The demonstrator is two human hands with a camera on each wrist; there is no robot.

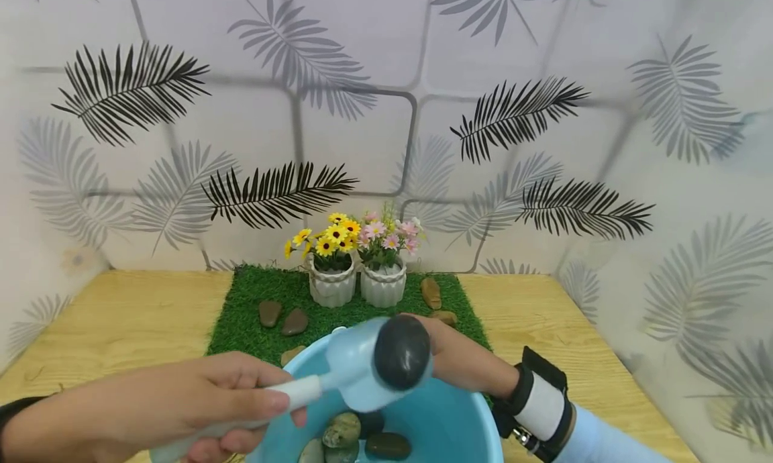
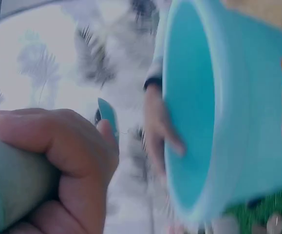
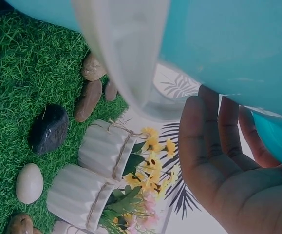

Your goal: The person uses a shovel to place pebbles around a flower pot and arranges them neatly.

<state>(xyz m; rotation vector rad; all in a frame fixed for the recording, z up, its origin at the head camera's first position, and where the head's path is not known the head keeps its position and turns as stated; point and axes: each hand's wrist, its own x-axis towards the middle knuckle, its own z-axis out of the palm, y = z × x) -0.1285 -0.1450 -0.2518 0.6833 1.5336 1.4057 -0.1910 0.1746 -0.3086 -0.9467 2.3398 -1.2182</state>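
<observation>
My left hand (image 1: 223,406) grips the pale handle of a small light-blue shovel (image 1: 347,369), held above the near side of a light-blue bucket (image 1: 461,423). A smooth black stone (image 1: 401,353) lies on the shovel's blade. My right hand (image 1: 468,355) holds the bucket's far right rim. In the left wrist view its thumb reaches inside the wall, while the right wrist view shows its fingers (image 3: 193,131) along the outside, beside a white bucket handle (image 3: 131,58). Several grey, greenish and dark stones (image 1: 388,445) rest on the bucket's bottom.
Behind the bucket, a green turf mat (image 1: 241,329) covers part of the wooden table (image 1: 139,315). Two white pots stand on it, one with yellow flowers (image 1: 333,285), one with pink flowers (image 1: 384,282). Brown stones (image 1: 294,322) lie around them. A leaf-patterned wall (image 1: 374,147) rises behind.
</observation>
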